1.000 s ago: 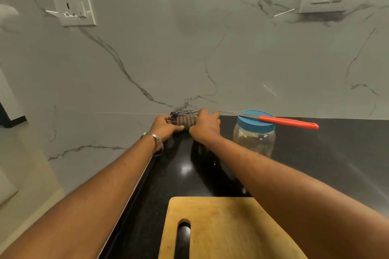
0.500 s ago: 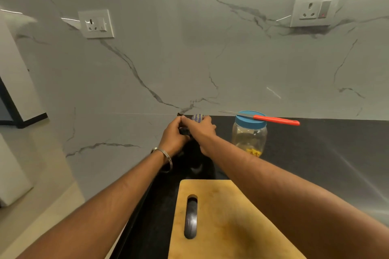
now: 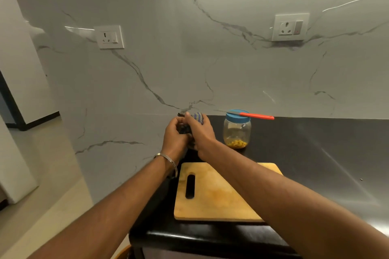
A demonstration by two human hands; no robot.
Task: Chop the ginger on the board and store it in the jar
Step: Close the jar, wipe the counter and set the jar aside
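Checked cloth [image 3: 197, 117] (bunched) in both hands.

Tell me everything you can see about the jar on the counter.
The jar is clear, plastic-looking and squat, standing upright on the black counter near the marble wall, right of the hands. Its blue lid is on. A thin layer of yellow chopped pieces covers the bottom. A knife with an orange handle lies flat across the lid. Neither hand touches it.

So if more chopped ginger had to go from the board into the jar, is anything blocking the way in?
Yes. The jar has its blue lid on, and the orange-handled knife lies across that lid. Both hands grip a checked cloth left of the jar. The board looks bare.
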